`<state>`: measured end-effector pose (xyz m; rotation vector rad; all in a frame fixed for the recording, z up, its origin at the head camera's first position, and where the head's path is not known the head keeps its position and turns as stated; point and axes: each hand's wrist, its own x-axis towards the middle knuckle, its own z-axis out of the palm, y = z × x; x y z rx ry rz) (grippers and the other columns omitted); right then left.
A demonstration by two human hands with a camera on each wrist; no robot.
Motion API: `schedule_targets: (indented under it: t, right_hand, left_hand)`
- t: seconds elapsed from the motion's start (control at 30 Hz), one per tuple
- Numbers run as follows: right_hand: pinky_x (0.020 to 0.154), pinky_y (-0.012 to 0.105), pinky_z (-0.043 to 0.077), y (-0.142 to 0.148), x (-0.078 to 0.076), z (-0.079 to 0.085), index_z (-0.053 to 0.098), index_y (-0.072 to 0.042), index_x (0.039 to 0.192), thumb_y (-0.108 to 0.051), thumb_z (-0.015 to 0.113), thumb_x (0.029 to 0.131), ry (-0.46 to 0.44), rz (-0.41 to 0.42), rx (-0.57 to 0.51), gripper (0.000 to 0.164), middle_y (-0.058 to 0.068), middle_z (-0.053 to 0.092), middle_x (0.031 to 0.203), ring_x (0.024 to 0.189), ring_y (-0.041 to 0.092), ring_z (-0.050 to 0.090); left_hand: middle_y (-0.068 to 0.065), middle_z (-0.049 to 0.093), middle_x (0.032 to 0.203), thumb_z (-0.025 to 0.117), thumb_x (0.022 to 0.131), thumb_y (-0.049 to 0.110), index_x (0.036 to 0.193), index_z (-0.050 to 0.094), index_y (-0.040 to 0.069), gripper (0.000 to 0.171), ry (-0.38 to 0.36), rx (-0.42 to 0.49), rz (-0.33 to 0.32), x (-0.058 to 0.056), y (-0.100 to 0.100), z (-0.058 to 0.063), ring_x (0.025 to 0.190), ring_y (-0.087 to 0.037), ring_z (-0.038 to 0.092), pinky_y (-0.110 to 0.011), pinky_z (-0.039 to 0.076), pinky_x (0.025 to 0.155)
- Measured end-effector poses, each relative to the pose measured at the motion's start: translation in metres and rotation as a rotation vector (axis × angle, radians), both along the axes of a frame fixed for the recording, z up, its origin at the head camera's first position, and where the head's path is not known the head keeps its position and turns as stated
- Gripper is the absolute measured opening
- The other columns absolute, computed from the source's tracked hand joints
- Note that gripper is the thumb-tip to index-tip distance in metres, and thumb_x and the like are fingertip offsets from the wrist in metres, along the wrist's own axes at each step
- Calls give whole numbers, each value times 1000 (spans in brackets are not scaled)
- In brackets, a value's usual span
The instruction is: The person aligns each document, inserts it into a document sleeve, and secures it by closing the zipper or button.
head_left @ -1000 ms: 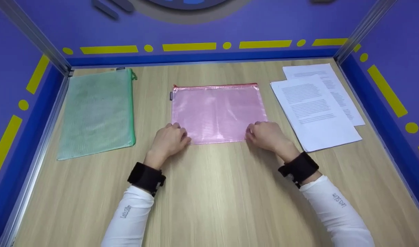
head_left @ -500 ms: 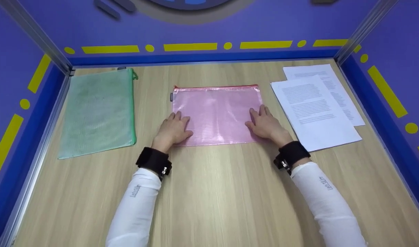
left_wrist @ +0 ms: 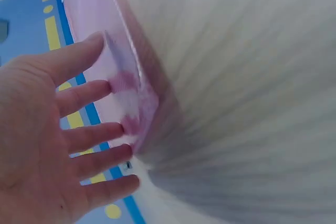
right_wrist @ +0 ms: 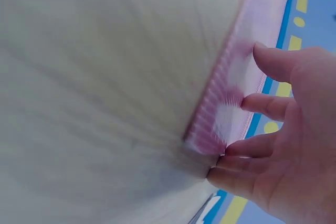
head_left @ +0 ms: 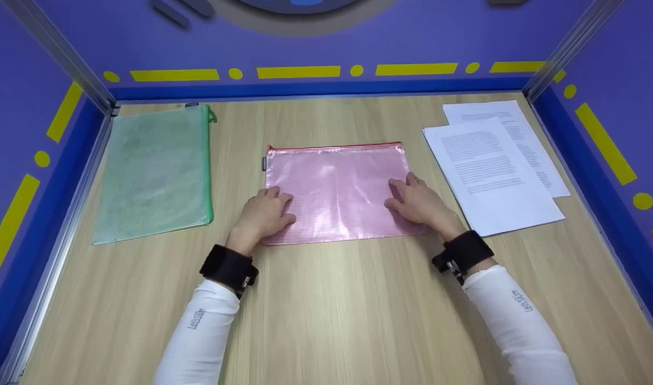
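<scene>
A pink zip pouch with a red zipper along its far edge lies flat on the wooden table. My left hand rests its spread fingertips on the pouch's left side. On the opposite side, my right hand touches the pouch the same way, fingers extended. In the left wrist view the fingertips meet the pink sheet near its corner. The right wrist view has the fingertips at the pouch too, some past its edge.
To the left lies a green zip pouch, its zipper side facing the middle. Printed paper sheets overlap at the right, close to my right hand. Blue-purple panels wall the table at the back and both sides.
My fingers, curled at the pouch's near corners a second ago, have spread onto its top. Over the last half second the pouch has slid toward me with both hands on it.
</scene>
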<state>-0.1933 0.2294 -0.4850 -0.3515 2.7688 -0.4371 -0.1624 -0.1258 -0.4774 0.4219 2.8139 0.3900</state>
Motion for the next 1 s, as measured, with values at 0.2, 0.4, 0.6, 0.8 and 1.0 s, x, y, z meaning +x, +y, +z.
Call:
schedule_targets:
  t: [0.2, 0.4, 0.6, 0.8, 1.0]
  right_hand:
    - [122, 56, 23, 7, -15, 8, 18, -8, 159, -39, 48, 102, -61, -195, -257, 71, 30, 29, 158, 147, 47, 29]
    - [118, 53, 33, 14, -30, 12, 20, -5, 157, -38, 43, 104, -86, -373, -440, 67, 30, 34, 156, 143, 45, 38]
    - [118, 50, 35, 13, -34, 16, 20, -1, 156, -38, 43, 104, -124, -471, -592, 68, 26, 28, 160, 144, 41, 37]
    - [121, 47, 31, 9, -33, 16, 22, -4, 157, -42, 42, 104, -158, -542, -708, 68, 22, 30, 160, 145, 37, 37]
    - [116, 44, 39, 15, -38, 16, 15, -6, 159, -42, 35, 106, -260, -652, -869, 66, 25, 38, 155, 139, 36, 46]
  left_hand:
    - [-29, 32, 156, 62, 95, 36, 154, 31, 5, 73, -1, 109, 155, -12, -13, -3, 140, -47, 39, -58, 39, 111]
    - [-30, 40, 148, 56, 97, 42, 152, 32, -1, 73, -42, 141, 293, -28, -13, -2, 136, -45, 39, -56, 38, 111]
    - [-30, 42, 143, 57, 96, 41, 152, 33, -1, 73, -102, 239, 403, -35, -2, 1, 134, -43, 41, -54, 38, 112]
    - [-32, 41, 146, 58, 96, 41, 154, 28, 2, 77, -126, 321, 475, -38, 7, 6, 137, -46, 40, -54, 35, 116]
    - [-31, 42, 144, 58, 96, 41, 155, 25, 1, 78, -124, 344, 517, -39, 10, 5, 135, -44, 43, -53, 37, 114]
